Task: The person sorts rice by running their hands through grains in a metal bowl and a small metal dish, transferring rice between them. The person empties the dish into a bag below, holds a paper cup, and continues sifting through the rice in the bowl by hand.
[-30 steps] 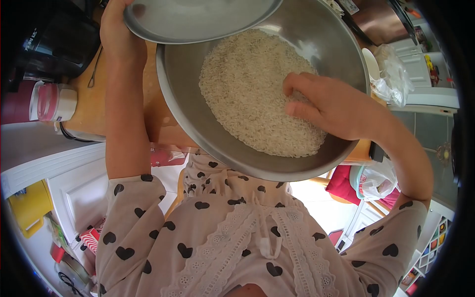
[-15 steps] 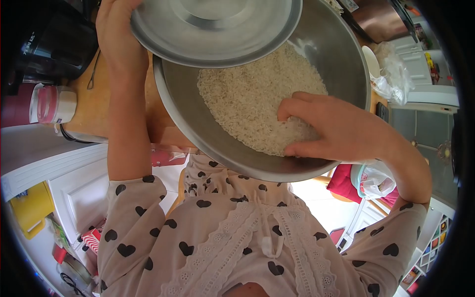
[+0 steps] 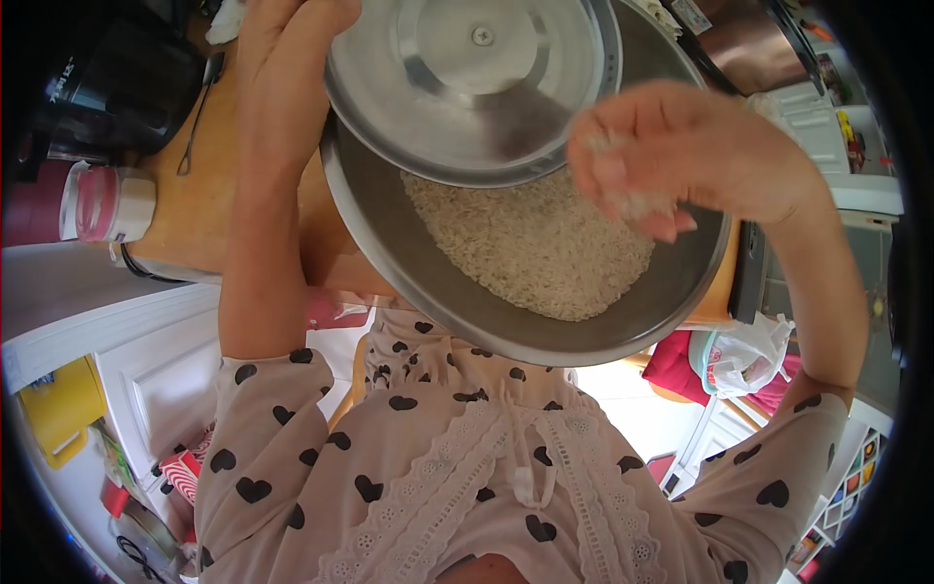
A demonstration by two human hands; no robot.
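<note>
A wide steel bowl [image 3: 389, 268] holds a bed of white rice [image 3: 535, 253]. Above its upper left part, my left hand [image 3: 297, 29] grips the edge of a round metal lid [image 3: 477, 97], whose face with a central screw is visible. My right hand [image 3: 662, 156] is raised over the right side of the bowl, fingers curled upward around a clump of rice grains, close to the lid's right edge. The lid covers the far part of the rice.
A black appliance [image 3: 107, 88] stands at the upper left of the wooden table [image 3: 209, 136], with a spoon [image 3: 199, 117] beside it. Below is a pink and white jar [image 3: 115, 202]. A copper-coloured pot [image 3: 744, 39] is at the upper right.
The lid has moved down and right over the bowl with my left hand. My right hand has scooped rice and lifted it out of the bed toward the lid.
</note>
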